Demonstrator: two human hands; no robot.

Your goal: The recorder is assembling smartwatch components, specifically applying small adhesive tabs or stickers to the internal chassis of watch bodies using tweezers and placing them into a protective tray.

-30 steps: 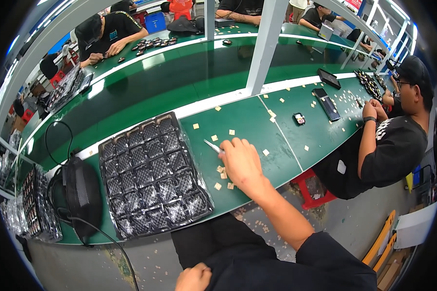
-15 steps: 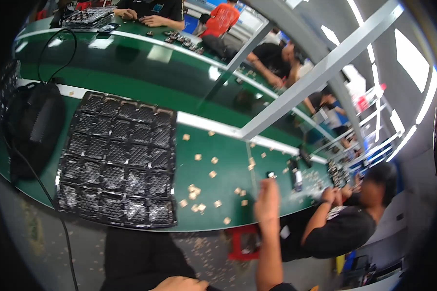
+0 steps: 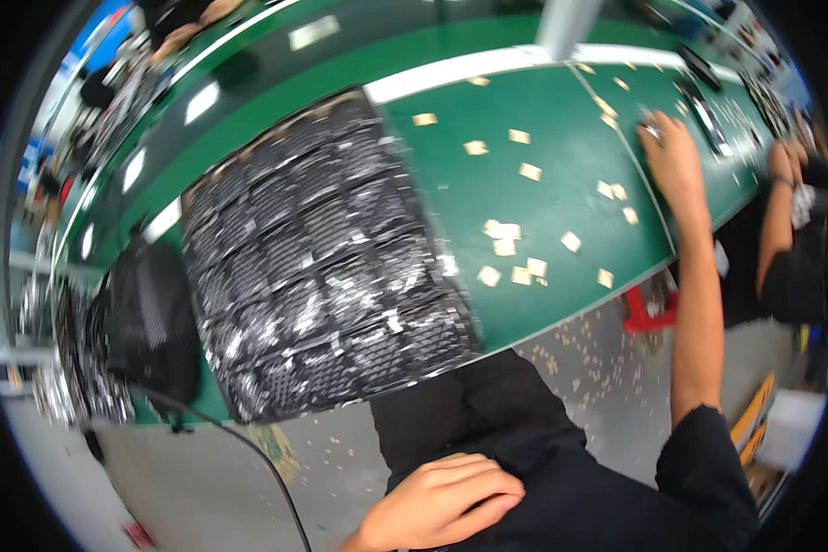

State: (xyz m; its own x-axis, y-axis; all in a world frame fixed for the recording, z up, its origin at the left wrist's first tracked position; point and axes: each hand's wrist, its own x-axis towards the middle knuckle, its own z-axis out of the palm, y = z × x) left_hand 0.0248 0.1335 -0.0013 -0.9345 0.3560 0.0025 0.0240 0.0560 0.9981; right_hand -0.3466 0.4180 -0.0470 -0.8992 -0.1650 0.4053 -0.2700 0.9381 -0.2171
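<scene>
My right hand [image 3: 676, 161] reaches far out over the green bench at the right. Its fingertips are closed on a small dark and silvery part [image 3: 653, 132], mostly hidden and too blurred to name. My left hand [image 3: 446, 501] lies relaxed on my lap, fingers loosely bent and thumb apart, with nothing visible in it. Left of the reaching arm, several small pale square pieces [image 3: 530, 172] are scattered on the green bench top [image 3: 442, 198]. A large black plastic tray with many pockets [image 3: 327, 258] covers the bench in front of me.
A black bag [image 3: 152, 317] and a black cable [image 3: 258, 442] are at the left. A grey post [image 3: 566, 28] rises from the white bench edge. At the right, a co-worker's arm [image 3: 777, 207] is near a dark long object [image 3: 704, 120]. A red stool [image 3: 649, 308] stands below the bench.
My view has swung to the right and down. My right hand has stretched forward and its fingers have closed on the small part that lay on the bench. More of my left hand shows.
</scene>
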